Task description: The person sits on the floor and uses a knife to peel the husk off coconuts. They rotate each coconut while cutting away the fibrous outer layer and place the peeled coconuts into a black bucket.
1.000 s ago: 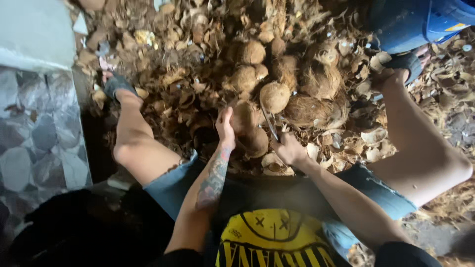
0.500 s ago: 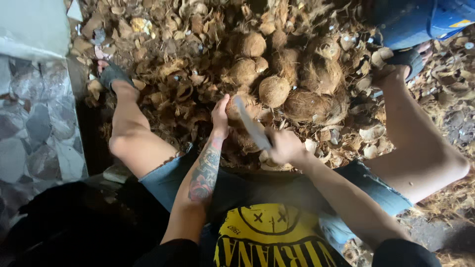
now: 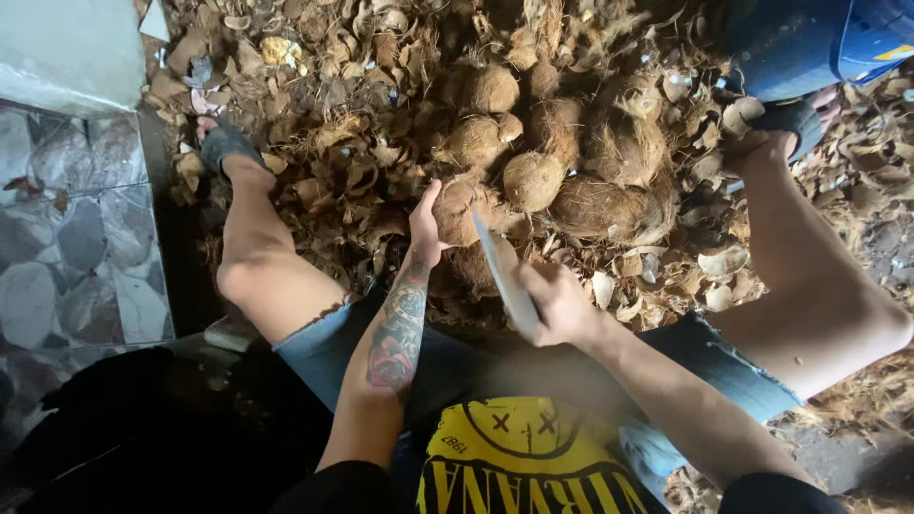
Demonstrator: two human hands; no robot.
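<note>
Our left hand (image 3: 426,224) grips a husked coconut (image 3: 461,211) just beyond its fingers; our right hand (image 3: 557,305) clasps a broad knife (image 3: 503,276) raised beside it. Beyond, several coconuts (image 3: 533,179) wait among discarded husks (image 3: 333,143).

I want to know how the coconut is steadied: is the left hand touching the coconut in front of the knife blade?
Touching. The head view shows the left hand cupped against the coconut, fingers on its husk with no gap.

— Brown, fibrous coconut (image 3: 460,211) in left hand (image 3: 425,221); pale grey blade (image 3: 506,276) in right hand (image 3: 562,306).
— Blue denim shorts (image 3: 328,345) below; grey mottled floor tiles (image 3: 76,238) left.
</note>
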